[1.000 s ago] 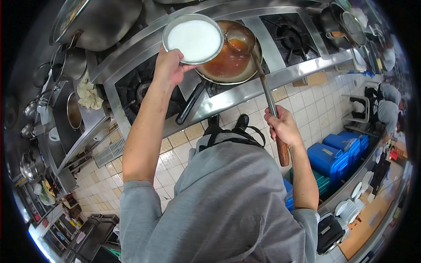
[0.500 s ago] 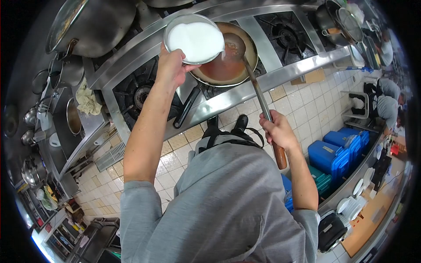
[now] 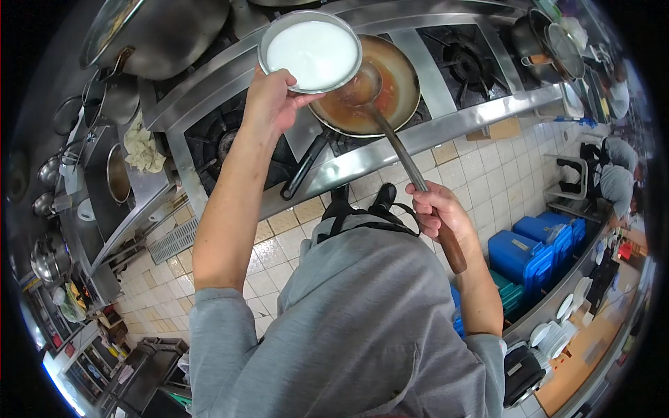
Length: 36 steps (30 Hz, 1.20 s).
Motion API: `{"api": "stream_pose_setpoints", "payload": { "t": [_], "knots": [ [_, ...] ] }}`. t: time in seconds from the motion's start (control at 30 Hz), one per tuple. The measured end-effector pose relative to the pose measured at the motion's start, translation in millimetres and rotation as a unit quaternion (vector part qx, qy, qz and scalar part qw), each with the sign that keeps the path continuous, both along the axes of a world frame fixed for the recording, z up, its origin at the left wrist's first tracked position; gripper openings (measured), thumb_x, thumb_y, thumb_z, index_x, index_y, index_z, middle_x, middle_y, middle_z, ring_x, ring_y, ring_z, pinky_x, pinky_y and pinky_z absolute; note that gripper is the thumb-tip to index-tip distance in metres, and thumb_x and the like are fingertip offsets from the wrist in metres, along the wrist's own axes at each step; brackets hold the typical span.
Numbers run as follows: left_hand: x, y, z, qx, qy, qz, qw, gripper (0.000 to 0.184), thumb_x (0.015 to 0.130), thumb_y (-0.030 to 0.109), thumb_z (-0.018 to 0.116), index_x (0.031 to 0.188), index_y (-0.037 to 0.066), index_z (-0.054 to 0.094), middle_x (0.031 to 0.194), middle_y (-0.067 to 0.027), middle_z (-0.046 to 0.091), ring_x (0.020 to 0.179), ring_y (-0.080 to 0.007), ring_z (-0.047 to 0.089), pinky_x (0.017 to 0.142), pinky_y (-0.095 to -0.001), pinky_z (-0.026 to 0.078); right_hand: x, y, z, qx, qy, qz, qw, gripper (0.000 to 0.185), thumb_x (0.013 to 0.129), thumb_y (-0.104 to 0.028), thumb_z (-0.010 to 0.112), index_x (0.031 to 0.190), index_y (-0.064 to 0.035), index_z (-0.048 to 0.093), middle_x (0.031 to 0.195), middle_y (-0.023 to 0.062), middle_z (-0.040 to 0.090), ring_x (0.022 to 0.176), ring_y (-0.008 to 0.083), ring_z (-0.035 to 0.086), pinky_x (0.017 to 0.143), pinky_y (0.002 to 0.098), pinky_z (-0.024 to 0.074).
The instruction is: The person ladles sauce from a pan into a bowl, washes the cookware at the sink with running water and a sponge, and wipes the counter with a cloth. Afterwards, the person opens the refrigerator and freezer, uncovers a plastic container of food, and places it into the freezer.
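My left hand grips the rim of a metal bowl that holds a white liquid. The bowl hangs over the left part of a frying pan, hiding some of it. Reddish-brown sauce covers part of the pan's bottom. My right hand is wrapped round the handle of a ladle, whose wooden end sticks out below the fist. The ladle's bowl rests in the sauce. Nobody holds the pan's black handle, which points toward me.
Gas burners flank the pan on the steel stove. A large pot stands at the upper left, a crumpled cloth below it. Blue bins and a counter with plates are at right. Another person is at far right.
The bowl has gone from tilted toward the pan to nearly level. The ladle's bowl has moved down and slightly left through the sauce, and my right hand has shifted a little lower.
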<state>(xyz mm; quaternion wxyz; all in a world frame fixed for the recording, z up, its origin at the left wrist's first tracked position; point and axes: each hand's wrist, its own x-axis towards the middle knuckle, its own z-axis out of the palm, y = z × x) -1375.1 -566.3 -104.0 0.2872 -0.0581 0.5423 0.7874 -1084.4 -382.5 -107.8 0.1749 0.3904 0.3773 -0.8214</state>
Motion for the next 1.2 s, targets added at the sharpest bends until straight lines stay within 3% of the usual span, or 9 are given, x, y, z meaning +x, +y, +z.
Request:
{"api": "stream_pose_setpoints", "payload": {
  "t": [0.1, 0.27, 0.37, 0.6, 0.7, 0.8, 0.9, 1.0, 1.2],
  "knots": [
    [3.6, -4.8, 10.1, 0.013, -0.01, -0.005, 1.0, 0.08, 0.079, -0.013, 0.038, 0.154, 0.009, 0.022, 0.152, -0.025, 0.032, 0.135, -0.0498, 0.043, 0.1, -0.066, 0.052, 0.5, -1.6, 5.4, 0.027, 0.016, 0.003, 0.999, 0.03, 0.089, -0.014, 0.063, 0.113, 0.0009, 0.055, 0.066, -0.0032, 0.045, 0.042, 0.0068, 0.04, 0.037, 0.0252, 0.0324],
    [3.0, -11.0, 13.8, 0.032, -0.006, -0.015, 0.999, 0.077, 0.079, -0.013, 0.039, 0.153, 0.005, 0.023, 0.151, -0.0266, 0.033, 0.135, -0.0506, 0.043, 0.101, -0.0661, 0.052, 2.7, 5.0, 8.7, 0.205, 0.035, 0.077, 0.975, 0.026, 0.091, -0.011, 0.062, 0.112, 0.003, 0.056, 0.065, -0.0023, 0.048, 0.043, 0.0081, 0.046, 0.04, 0.0254, 0.0377],
    [1.0, -14.0, 11.9, 0.036, -0.004, -0.018, 0.999, 0.075, 0.079, -0.013, 0.039, 0.151, 0.001, 0.023, 0.149, -0.0281, 0.035, 0.133, -0.0508, 0.045, 0.101, -0.065, 0.052, 2.2, 6.9, 10.1, 0.292, 0.011, 0.094, 0.952, 0.027, 0.093, -0.012, 0.061, 0.113, 0.0049, 0.056, 0.065, -0.0015, 0.048, 0.04, 0.0076, 0.044, 0.038, 0.0251, 0.0357],
    [1.7, -16.3, 14.9, 0.038, 0.004, -0.026, 0.999, 0.072, 0.08, -0.012, 0.04, 0.15, -0.002, 0.023, 0.147, -0.0294, 0.037, 0.131, -0.051, 0.047, 0.101, -0.0636, 0.053, 8.7, 11.6, 1.5, 0.378, 0.0, 0.111, 0.919, 0.026, 0.095, -0.013, 0.06, 0.112, 0.006, 0.055, 0.068, 0.0001, 0.053, 0.042, 0.0075, 0.045, 0.04, 0.0251, 0.0371],
    [-0.6, -18.3, 9.7, 0.055, 0.001, -0.03, 0.998, 0.073, 0.08, -0.013, 0.039, 0.15, -0.001, 0.023, 0.148, -0.0295, 0.036, 0.131, -0.0512, 0.047, 0.101, -0.0641, 0.053, 13.3, 8.1, 1.4, 0.375, -0.02, 0.121, 0.919, 0.027, 0.095, -0.014, 0.061, 0.113, 0.0055, 0.055, 0.067, -0.0006, 0.051, 0.042, 0.0072, 0.045, 0.04, 0.0253, 0.0373],
    [0.5, -17.8, 7.6, 0.056, -0.001, -0.013, 0.998, 0.072, 0.078, -0.011, 0.04, 0.148, 0.003, 0.027, 0.141, -0.0281, 0.042, 0.121, -0.0486, 0.056, 0.09, -0.0595, 0.061, 20.0, 5.8, -0.6, 0.288, -0.016, 0.096, 0.953, 0.025, 0.095, -0.013, 0.06, 0.113, 0.0042, 0.056, 0.066, -0.0015, 0.049, 0.041, 0.0073, 0.044, 0.039, 0.025, 0.0355],
    [-1.7, -18.4, 2.5, 0.055, 0.0, -0.013, 0.998, 0.073, 0.078, -0.011, 0.04, 0.148, 0.004, 0.026, 0.14, -0.0281, 0.042, 0.12, -0.049, 0.057, 0.089, -0.0597, 0.061, 17.6, -0.8, 6.7, 0.201, -0.021, 0.081, 0.976, 0.023, 0.094, -0.012, 0.06, 0.113, 0.002, 0.056, 0.065, -0.0023, 0.046, 0.04, 0.0067, 0.041, 0.036, 0.0239, 0.0326],
    [2.4, -17.2, 9.2, 0.049, -0.002, -0.02, 0.999, 0.074, 0.08, -0.013, 0.039, 0.15, 0.002, 0.023, 0.148, -0.0295, 0.035, 0.131, -0.0523, 0.046, 0.101, -0.066, 0.052, 11.6, -3.4, 5.7, 0.086, -0.014, 0.064, 0.994, 0.03, 0.093, -0.015, 0.061, 0.115, 0.004, 0.056, 0.069, -0.0023, 0.048, 0.044, 0.0076, 0.044, 0.039, 0.0256, 0.0343],
    [5.1, -13.2, 9.7, 0.012, 0.01, -0.017, 1.0, 0.077, 0.078, -0.013, 0.039, 0.151, 0.004, 0.023, 0.147, -0.0287, 0.037, 0.13, -0.0516, 0.049, 0.096, -0.0641, 0.056, -0.1, -13.2, 2.8, 0.003, 0.005, 0.009, 1.0, 0.033, 0.09, -0.016, 0.064, 0.116, 0.0019, 0.055, 0.066, -0.0037, 0.044, 0.043, 0.007, 0.038, 0.039, 0.0256, 0.0329]
  ]
}}
